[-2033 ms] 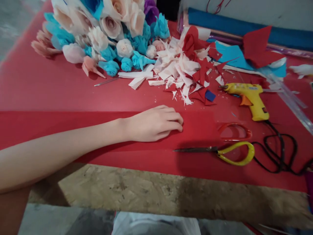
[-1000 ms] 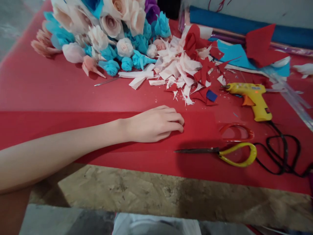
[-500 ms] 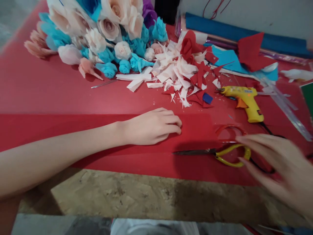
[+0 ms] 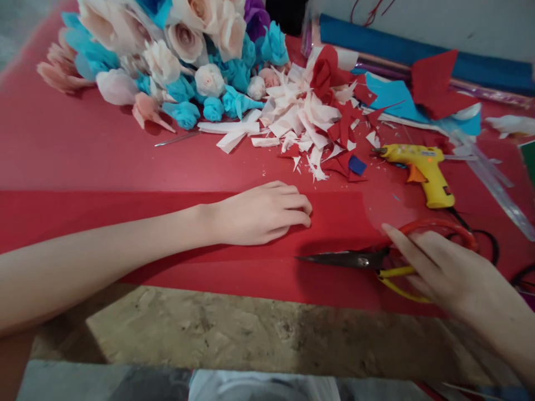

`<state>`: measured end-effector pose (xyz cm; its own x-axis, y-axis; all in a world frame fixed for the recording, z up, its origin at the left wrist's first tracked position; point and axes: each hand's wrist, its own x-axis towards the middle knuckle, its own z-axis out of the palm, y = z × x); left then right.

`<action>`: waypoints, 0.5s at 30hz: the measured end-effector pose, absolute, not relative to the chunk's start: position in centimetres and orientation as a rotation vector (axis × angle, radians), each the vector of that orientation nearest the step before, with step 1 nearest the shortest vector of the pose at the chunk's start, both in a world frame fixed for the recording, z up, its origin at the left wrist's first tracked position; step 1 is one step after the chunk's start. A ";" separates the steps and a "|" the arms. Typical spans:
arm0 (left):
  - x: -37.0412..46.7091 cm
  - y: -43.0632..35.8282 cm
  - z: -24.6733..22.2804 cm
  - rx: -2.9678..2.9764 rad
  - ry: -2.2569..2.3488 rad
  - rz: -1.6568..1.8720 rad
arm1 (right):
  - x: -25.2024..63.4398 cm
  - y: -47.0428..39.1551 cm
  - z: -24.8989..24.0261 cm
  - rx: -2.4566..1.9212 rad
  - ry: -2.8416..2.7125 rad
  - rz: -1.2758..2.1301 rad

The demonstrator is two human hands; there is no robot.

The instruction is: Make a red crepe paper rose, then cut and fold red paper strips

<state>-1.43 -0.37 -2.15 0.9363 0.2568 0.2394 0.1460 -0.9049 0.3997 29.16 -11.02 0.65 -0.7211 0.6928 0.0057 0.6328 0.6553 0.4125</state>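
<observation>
My left hand (image 4: 263, 214) rests palm down on a long strip of red paper (image 4: 338, 217), its fingers slightly bent and pressing the strip against the table. Nothing shows gripped in it. At the right, my right hand (image 4: 443, 267) has its fingers in the handles of a pair of scissors (image 4: 353, 259), one handle red and one yellow. The dark blades look closed and point left, along the near edge of the strip. Part of the yellow handle is hidden behind my fingers.
Paper flowers (image 4: 184, 114) are heaped at the back left. Paper scraps (image 4: 309, 117) lie in the middle, near a thin metal rod (image 4: 178, 138). A yellow glue gun (image 4: 434, 172) lies at the right with its cord. Rolled blue paper (image 4: 397, 50) sits against the wall.
My right hand has moved left and closed round the scissors' handles; the red handle has swung to the right and the blades show more fully. My left hand has stayed in place.
</observation>
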 end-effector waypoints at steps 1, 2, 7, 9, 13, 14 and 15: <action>-1.4 -0.3 -2.2 2.711 0.295 0.407 | 29.0 -11.0 0.6 1.069 2.714 0.614; -1.4 -0.3 -2.2 2.710 0.297 0.408 | 28.8 -11.0 0.5 1.057 2.719 0.625; -1.4 -0.3 -2.2 2.715 0.296 0.402 | 28.1 -10.6 0.4 1.120 2.736 0.653; -1.5 -0.3 -2.2 2.721 0.300 0.393 | 27.9 -10.8 0.2 1.132 2.712 0.639; -1.6 -0.4 -2.3 2.732 0.299 0.392 | 27.3 -11.1 -0.4 1.124 2.662 0.543; -1.6 -0.3 -2.3 2.732 0.298 0.395 | 27.1 -11.1 -0.5 1.112 2.670 0.529; -1.6 -0.3 -2.3 2.733 0.297 0.396 | 26.8 -11.0 -0.6 1.097 2.686 0.522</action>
